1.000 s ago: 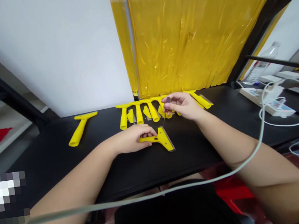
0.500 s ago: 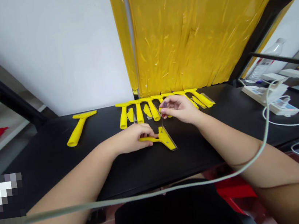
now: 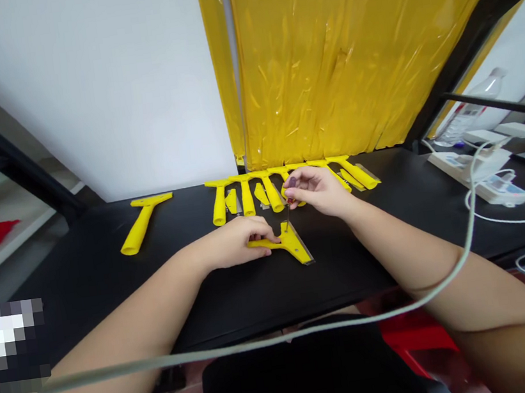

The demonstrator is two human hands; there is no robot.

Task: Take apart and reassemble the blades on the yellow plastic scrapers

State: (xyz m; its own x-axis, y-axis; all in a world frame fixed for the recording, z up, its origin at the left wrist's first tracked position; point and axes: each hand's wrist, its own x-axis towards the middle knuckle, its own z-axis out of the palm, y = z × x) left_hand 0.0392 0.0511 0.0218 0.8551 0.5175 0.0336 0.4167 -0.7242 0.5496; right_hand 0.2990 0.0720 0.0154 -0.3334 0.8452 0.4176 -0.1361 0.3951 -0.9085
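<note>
My left hand [image 3: 242, 241] is closed round the handle of a yellow scraper [image 3: 292, 244], holding it low over the black tabletop with its metal blade edge facing right. Between the fingertips of my right hand [image 3: 317, 190] is a small screwdriver [image 3: 291, 191] with a dark reddish handle. Its thin shaft points down, and the tip meets the scraper head near a screw hole. Behind my hands, several yellow scraper handles [image 3: 247, 198] stand in a row, with small yellow blade-holder pieces [image 3: 261, 193] between them. My right hand hides part of that row.
One more yellow scraper handle [image 3: 143, 225] lies apart at the left. A pale cable [image 3: 470, 214] loops across the foreground and right side. White power strips [image 3: 497, 182] and a plastic bottle [image 3: 473, 107] are at the right. Yellow plastic sheeting [image 3: 321, 53] hangs behind the table [image 3: 200, 314].
The whole view has shifted slightly. Both hands keep their grips, and the screwdriver stays on the scraper head; my right fingers have turned a little on its handle.
</note>
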